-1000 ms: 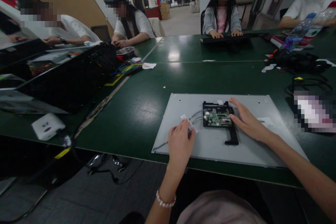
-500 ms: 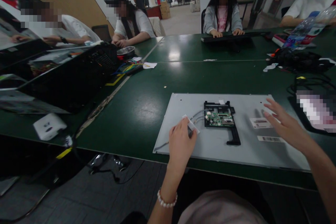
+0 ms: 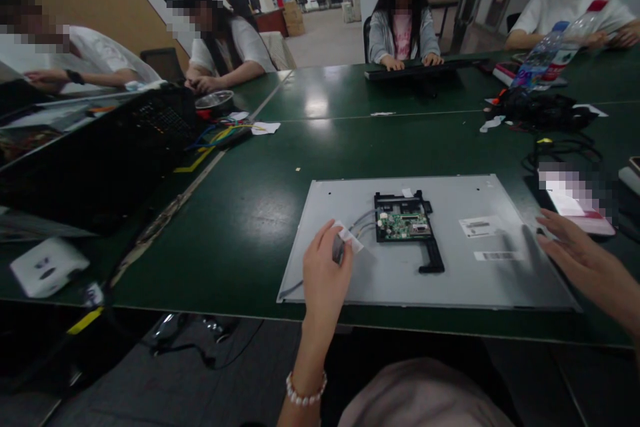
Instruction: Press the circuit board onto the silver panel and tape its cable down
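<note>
A flat grey panel (image 3: 360,287) lies on the green table in front of me. Near its middle sits a black bracket (image 3: 434,257) with a green circuit board (image 3: 403,225). Grey cables (image 3: 364,217) run from the board toward my left hand (image 3: 327,267), whose thumb and fingers pinch a white label (image 3: 349,236) attached to them. My right hand (image 3: 575,250) hovers by the panel's right edge, fingers apart; a small dark spot shows near its thumb. Two white stickers (image 3: 497,255) are on the panel's right part.
A phone (image 3: 575,203) lies beyond my right hand. Plastic bottles (image 3: 540,57) and black cables stand at the right back. A large black case (image 3: 100,153) and a white device (image 3: 49,267) are on the left. Several people sit around the table (image 3: 225,213).
The view has shifted right. My right hand has moved right, off the stickers to the panel's edge. My left hand stays at the label, which has tilted a little.
</note>
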`<act>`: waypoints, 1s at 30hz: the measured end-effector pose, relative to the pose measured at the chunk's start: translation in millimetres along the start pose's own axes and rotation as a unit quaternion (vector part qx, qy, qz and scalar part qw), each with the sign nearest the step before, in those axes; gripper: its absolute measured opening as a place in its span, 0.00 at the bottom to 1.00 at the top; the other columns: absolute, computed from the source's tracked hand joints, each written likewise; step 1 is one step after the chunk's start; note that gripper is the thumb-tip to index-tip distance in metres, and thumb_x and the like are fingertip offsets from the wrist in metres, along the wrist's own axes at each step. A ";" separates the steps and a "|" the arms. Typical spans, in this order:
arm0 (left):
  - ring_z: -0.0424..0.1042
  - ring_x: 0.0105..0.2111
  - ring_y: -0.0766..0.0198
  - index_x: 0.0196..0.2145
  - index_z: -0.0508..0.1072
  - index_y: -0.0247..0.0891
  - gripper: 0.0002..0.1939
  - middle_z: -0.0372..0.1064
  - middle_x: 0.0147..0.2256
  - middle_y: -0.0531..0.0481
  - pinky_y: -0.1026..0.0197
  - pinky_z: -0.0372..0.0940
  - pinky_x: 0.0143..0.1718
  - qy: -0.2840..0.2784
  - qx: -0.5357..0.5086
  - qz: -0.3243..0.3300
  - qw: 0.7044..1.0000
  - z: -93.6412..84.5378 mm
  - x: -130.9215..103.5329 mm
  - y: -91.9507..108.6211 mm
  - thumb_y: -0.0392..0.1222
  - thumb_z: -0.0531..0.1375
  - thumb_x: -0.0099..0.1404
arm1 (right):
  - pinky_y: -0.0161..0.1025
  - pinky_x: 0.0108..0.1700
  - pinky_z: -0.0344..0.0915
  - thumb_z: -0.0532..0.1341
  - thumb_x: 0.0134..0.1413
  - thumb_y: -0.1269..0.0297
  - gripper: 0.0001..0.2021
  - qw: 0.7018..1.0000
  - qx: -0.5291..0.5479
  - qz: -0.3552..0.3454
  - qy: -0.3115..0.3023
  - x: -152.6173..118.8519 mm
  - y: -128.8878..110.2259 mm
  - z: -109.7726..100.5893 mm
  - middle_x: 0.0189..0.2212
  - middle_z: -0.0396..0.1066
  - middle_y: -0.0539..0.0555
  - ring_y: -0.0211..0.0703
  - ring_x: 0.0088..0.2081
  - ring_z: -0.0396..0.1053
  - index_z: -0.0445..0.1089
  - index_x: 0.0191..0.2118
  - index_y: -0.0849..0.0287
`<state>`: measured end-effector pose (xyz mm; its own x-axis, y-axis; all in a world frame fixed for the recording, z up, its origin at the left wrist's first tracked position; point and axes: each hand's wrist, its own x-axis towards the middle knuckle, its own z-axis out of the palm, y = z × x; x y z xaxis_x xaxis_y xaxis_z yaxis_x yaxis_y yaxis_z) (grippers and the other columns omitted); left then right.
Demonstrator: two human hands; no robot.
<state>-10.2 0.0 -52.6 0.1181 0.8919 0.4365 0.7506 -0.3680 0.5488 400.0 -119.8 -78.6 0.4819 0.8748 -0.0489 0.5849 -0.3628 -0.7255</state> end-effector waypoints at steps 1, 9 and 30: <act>0.70 0.55 0.53 0.48 0.72 0.39 0.12 0.70 0.55 0.39 0.47 0.65 0.58 0.010 0.003 -0.003 1.000 -2.6 0.9 -1.9 0.38 0.56 0.67 | 0.59 0.64 0.59 0.57 0.59 0.44 0.31 1.000 0.020 0.008 -0.005 -2.2 -0.2 -1.0 0.67 0.59 0.58 0.64 0.62 0.64 0.57 0.67 0.42; 0.69 0.57 0.51 0.51 0.71 0.38 0.15 0.70 0.54 0.37 0.44 0.63 0.59 0.051 0.052 -0.042 0.997 -29.0 8.4 -34.8 0.42 0.56 0.68 | 0.48 0.68 0.51 0.58 0.61 0.48 0.20 0.997 0.072 0.022 -0.007 -15.1 -14.9 -4.8 0.67 0.59 0.50 0.51 0.68 0.53 0.66 0.57 0.37; 0.62 0.59 0.36 0.50 0.66 0.30 0.18 0.65 0.56 0.33 0.33 0.60 0.57 0.130 0.263 -0.233 0.927 -141.2 41.4 -194.4 0.43 0.58 0.66 | 0.50 0.68 0.49 0.57 0.59 0.44 0.31 0.997 0.081 0.010 -0.018 -21.1 -2.0 10.0 0.66 0.60 0.58 0.56 0.68 0.54 0.60 0.66 0.45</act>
<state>-243.0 71.4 -40.6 -0.4085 0.8030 0.4340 0.9018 0.2815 0.3279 382.2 -134.4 -83.0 0.4673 0.8798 -0.0869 0.4615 -0.3266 -0.8248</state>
